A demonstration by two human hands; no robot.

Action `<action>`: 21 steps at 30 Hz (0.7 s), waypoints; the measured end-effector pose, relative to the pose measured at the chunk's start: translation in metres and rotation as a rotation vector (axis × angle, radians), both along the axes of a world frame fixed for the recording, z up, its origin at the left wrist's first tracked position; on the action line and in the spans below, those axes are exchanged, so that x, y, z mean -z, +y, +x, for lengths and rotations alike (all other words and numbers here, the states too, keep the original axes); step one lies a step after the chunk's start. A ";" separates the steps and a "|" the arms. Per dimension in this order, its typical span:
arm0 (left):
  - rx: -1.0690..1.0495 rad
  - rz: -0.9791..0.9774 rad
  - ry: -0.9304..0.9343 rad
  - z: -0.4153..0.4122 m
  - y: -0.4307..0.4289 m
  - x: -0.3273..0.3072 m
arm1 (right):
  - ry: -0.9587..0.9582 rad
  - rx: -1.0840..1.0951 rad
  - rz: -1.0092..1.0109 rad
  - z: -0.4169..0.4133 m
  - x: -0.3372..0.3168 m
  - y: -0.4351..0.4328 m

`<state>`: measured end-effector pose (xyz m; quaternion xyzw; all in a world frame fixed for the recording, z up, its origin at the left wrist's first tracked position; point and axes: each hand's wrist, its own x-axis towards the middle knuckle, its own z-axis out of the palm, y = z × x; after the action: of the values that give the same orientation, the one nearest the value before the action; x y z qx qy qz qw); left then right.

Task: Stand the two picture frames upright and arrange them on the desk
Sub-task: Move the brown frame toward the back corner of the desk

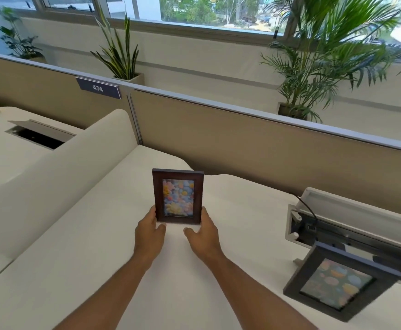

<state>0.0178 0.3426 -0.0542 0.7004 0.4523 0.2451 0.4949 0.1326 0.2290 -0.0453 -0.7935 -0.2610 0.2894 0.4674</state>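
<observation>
White office table [99,270] below window. Brown picture frame [178,196] upright at centre, left hand [150,231] and right hand [203,232] clamped on lower edges. Dark picture frame [342,281] leaning, lower right.

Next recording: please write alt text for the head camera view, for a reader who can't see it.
Two bare hands, left hand and right hand, hold a brown picture frame upright by its lower edges on a white desk. A second, dark grey frame stands tilted at the right by an open cable tray, with a beige partition and potted plants behind.
</observation>
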 end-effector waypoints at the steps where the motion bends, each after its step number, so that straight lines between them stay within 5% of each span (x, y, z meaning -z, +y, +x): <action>1: -0.013 0.009 0.010 0.001 0.010 0.000 | -0.002 -0.019 0.003 0.002 0.001 0.011; 21: -0.049 0.015 0.122 0.004 0.105 0.001 | -0.018 -0.102 0.001 0.026 0.016 0.116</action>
<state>0.0221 0.4479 -0.0555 0.7065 0.4965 0.2175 0.4550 0.1585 0.3452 -0.0617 -0.7814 -0.3055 0.3057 0.4500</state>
